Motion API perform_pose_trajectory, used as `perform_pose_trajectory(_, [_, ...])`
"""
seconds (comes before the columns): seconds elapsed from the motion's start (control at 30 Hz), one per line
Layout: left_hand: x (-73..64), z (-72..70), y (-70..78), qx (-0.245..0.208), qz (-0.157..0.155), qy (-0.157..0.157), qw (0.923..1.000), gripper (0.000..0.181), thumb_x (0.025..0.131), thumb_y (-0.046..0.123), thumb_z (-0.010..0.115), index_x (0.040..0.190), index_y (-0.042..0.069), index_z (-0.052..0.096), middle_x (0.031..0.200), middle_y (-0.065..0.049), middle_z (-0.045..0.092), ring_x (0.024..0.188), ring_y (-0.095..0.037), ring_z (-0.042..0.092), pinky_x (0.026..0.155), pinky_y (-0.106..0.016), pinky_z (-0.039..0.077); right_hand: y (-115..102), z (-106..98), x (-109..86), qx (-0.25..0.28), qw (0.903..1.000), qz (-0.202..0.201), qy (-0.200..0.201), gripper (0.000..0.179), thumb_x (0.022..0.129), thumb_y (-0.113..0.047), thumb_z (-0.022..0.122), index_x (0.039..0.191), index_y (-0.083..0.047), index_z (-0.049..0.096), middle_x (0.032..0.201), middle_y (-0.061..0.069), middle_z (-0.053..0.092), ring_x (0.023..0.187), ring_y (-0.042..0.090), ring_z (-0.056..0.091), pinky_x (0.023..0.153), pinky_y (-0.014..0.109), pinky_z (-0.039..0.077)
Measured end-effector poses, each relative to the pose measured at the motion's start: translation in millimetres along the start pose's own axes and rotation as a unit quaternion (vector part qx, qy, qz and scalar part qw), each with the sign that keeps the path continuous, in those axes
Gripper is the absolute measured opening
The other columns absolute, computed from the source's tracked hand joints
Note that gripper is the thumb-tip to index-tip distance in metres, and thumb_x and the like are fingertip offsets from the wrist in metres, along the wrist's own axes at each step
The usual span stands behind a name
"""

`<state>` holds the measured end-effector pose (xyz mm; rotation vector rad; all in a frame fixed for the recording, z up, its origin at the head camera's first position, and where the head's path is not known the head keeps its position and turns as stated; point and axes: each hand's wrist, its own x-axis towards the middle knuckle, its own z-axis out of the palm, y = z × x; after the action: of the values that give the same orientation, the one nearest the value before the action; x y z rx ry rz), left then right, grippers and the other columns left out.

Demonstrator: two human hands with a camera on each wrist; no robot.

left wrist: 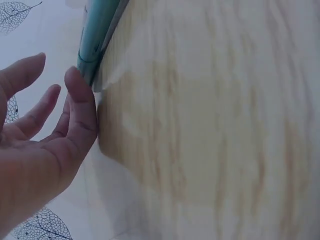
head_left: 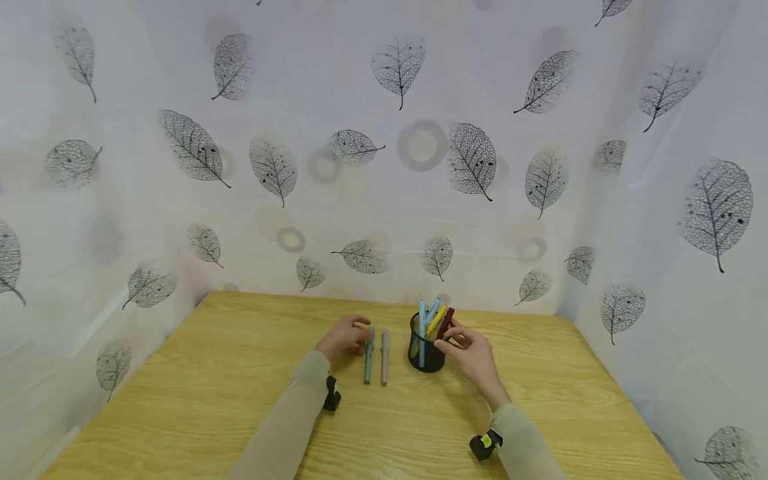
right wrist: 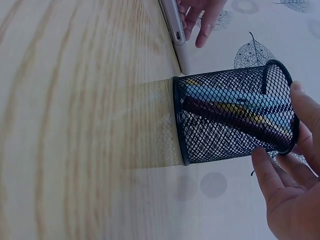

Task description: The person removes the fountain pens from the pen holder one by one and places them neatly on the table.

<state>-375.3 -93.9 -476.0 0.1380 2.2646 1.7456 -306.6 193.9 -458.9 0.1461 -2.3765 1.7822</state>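
A black mesh pen holder [head_left: 427,363] stands upright on the table with several pens inside: light blue pens [head_left: 423,313], a yellow pen [head_left: 437,320] and a dark red pen [head_left: 446,323]. My right hand [head_left: 474,357] holds the holder near its rim, thumb and fingers on different sides of the mesh [right wrist: 225,120]. To the left, a green pen [head_left: 369,360] and a pale pink pen [head_left: 385,360] lie side by side. My left hand [head_left: 345,339] is beside the green pen's far end, fingers loosely bent, a fingertip at or touching it in the left wrist view.
The wooden table [head_left: 210,380] is bounded by a white curtain [head_left: 360,200] printed with leaves at the back and both sides. Both wrists wear small black cameras, one on the left [head_left: 331,395] and one on the right [head_left: 483,445].
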Motion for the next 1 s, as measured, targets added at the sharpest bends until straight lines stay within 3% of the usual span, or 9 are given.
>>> perform_pose_trajectory(0.27, [1.2,6.0,11.3,-0.025,0.039,0.057,0.9973,0.032,0.098,0.01,0.058,0.125,-0.007,0.055,0.114,-0.025,0.063,0.083,-0.025,0.063,0.067,-0.032,0.056,-0.8,0.3,-1.1,-0.022,0.9997,-0.008,0.011,0.026,0.083,-0.019,0.079,0.098,-0.002,0.067,0.148,0.013,0.049,0.129,0.033,0.054,0.098,0.043,0.052])
perform_pose_trajectory(0.5, [-1.2,15.4,22.4,-0.049,0.066,0.061,0.9947,0.025,0.098,0.011,0.058,0.12,-0.002,0.06,0.119,-0.029,0.061,0.099,-0.038,0.064,0.075,-0.042,0.058,2.0,-0.2,-0.4,-0.019,0.9997,-0.006,0.012,0.025,0.083,-0.018,0.079,0.098,-0.002,0.067,0.148,0.013,0.049,0.129,0.035,0.054,0.098,0.043,0.053])
perform_pose_trajectory(0.67, [-0.5,21.3,30.0,-0.046,0.093,0.056,0.9931,0.021,0.097,0.014,0.06,0.115,0.003,0.062,0.117,-0.027,0.063,0.092,-0.032,0.066,0.076,-0.043,0.059,0.8,0.2,-0.2,-0.022,0.9997,-0.004,0.012,0.025,0.083,-0.019,0.08,0.097,-0.002,0.068,0.148,0.013,0.049,0.129,0.035,0.054,0.098,0.044,0.052])
perform_pose_trajectory(0.9, [5.3,27.5,30.5,-0.046,0.111,0.055,0.9913,0.02,0.096,0.016,0.063,0.112,0.004,0.064,0.102,-0.013,0.069,0.085,-0.022,0.066,0.075,-0.041,0.059,-1.4,-0.1,-1.7,-0.019,0.9998,0.0,0.011,0.027,0.082,-0.021,0.081,0.097,-0.003,0.068,0.148,0.013,0.049,0.129,0.034,0.054,0.098,0.044,0.052])
perform_pose_trajectory(1.0, [5.1,30.7,31.6,-0.05,0.125,0.058,0.9892,0.019,0.095,0.017,0.064,0.111,0.006,0.065,0.102,-0.013,0.07,0.084,-0.022,0.065,0.074,-0.042,0.059,-2.0,-0.3,-2.5,-0.016,0.9998,-0.002,0.009,0.027,0.082,-0.02,0.081,0.098,-0.002,0.067,0.148,0.015,0.048,0.129,0.036,0.053,0.098,0.043,0.052])
